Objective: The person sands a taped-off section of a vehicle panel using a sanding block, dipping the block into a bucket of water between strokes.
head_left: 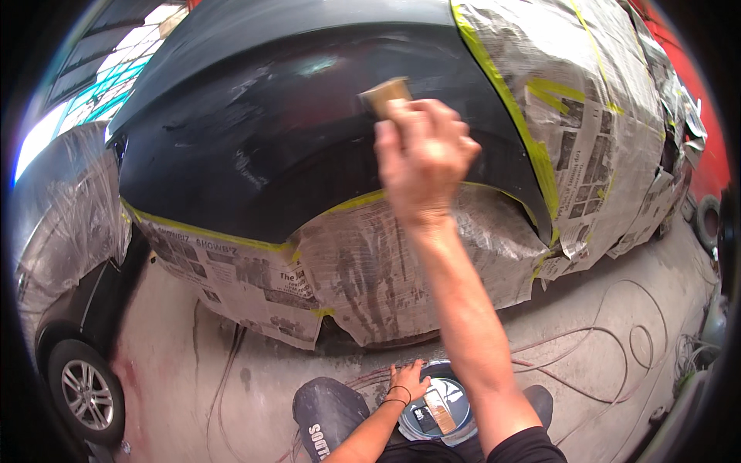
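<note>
My right hand (428, 154) is closed on a tan sanding block (388, 94), held at the dark fender (309, 147) of a car. The block is slightly blurred, and my fingers hide part of it. Pale scuffs and a dull reddish patch show on the fender. Yellow-green tape (515, 116) and newspaper (587, 154) border the panel. Low between my knees, my left hand (409, 380) lies with its fingers apart at the rim of a round bucket (465, 432). A tan and white rectangular piece (440, 410) is inside the bucket.
Thin hoses (610, 332) loop over the concrete floor (185, 370) on the right and run behind the bucket. A second car under plastic sheeting (69, 216) stands at the left, its wheel (86, 393) near. Another tyre (708, 222) sits at the far right.
</note>
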The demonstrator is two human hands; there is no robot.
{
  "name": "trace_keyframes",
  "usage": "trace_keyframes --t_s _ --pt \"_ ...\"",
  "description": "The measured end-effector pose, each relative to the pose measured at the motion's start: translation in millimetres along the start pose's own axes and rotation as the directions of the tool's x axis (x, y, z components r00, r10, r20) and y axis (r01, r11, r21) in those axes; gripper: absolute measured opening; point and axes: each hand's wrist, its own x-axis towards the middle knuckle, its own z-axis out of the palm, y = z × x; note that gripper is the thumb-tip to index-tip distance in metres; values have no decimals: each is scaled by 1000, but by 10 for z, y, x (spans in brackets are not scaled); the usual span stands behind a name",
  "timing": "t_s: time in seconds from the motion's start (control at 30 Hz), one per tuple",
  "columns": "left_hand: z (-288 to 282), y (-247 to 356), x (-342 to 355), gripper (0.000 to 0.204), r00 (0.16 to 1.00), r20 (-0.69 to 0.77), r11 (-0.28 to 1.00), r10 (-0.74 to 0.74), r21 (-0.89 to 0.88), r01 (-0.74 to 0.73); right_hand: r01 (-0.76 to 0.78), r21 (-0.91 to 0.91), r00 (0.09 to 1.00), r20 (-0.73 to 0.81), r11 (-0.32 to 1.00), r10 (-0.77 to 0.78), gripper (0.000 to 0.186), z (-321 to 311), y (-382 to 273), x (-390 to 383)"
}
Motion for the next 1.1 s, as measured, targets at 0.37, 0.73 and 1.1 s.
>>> trace_keyframes --t_s 0.37,0.73,1.1 --pt "67 -59 23 69 999 -31 1000 30 2 -30 124 153 986 89 980 -139 28 319 -803 -300" --pt "72 -36 7 72 997 -73 997 39 -64 -44 166 -90 980 123 982 -155 43 -74 -141 -275" --pt "-1895 448 -908 50 494 -867 140 -62 -497 -856 240 -126 961 170 962 -218 49 -151 -30 -152"
